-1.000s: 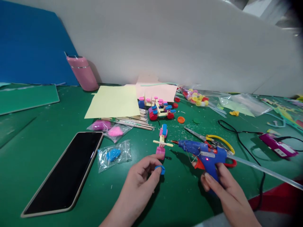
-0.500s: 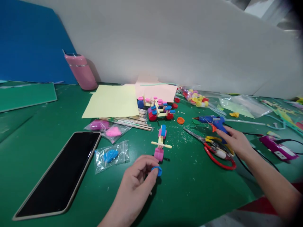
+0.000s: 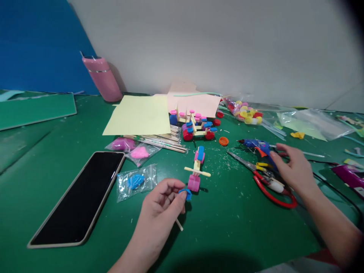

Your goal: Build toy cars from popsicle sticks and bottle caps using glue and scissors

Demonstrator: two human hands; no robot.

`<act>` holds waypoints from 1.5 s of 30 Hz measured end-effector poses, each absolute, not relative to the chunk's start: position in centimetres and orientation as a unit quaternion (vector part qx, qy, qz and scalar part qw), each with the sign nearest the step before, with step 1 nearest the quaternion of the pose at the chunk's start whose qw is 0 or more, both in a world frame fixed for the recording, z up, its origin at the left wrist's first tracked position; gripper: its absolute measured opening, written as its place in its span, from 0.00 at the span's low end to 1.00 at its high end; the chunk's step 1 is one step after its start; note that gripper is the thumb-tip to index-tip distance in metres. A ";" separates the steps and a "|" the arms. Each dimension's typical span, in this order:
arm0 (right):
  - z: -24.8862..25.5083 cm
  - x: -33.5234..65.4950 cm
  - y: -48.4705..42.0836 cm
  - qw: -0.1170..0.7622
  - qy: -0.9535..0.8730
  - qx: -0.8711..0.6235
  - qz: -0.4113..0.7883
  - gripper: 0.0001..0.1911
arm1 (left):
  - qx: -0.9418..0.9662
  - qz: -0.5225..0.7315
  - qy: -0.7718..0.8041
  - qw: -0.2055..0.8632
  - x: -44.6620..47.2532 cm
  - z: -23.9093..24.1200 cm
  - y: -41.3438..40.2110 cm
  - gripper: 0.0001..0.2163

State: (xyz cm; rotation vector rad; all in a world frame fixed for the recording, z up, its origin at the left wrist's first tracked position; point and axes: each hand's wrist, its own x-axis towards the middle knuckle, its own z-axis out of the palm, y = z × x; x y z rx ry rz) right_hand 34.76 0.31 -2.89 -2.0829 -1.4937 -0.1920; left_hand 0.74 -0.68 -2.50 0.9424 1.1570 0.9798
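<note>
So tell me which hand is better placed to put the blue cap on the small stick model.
Left, probably. The left hand pinches the blue cap right beside the small stick model; the right hand is open, away by the glue gun and scissors.

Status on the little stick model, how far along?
Done: one wheeled model looks finished by the yellow paper; the small stick model has pink and blue pieces on. In hand: left hand pinches a blue cap beside its near end. Right hand is open by the glue gun, lying on the mat. Left, probably: fixing that cap.
</note>
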 end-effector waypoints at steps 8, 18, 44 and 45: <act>-1.3 24.9 0.2 0.326 -0.704 -0.625 0.088 0.10 | 0.434 0.425 0.556 0.568 1.8 -2.0 -0.3 0.03; -1.8 19.5 0.8 0.270 -0.761 -0.516 0.285 0.17 | 0.388 0.445 0.576 0.565 3.3 -1.1 0.0 0.03; -2.7 18.4 0.6 0.295 -0.710 -0.559 0.310 0.11 | 0.447 0.392 0.587 0.550 2.0 -1.4 1.3 0.06; -2.6 18.3 0.7 0.291 -0.720 -0.547 0.312 0.14 | 0.456 0.380 0.584 0.554 1.9 -1.3 1.4 0.06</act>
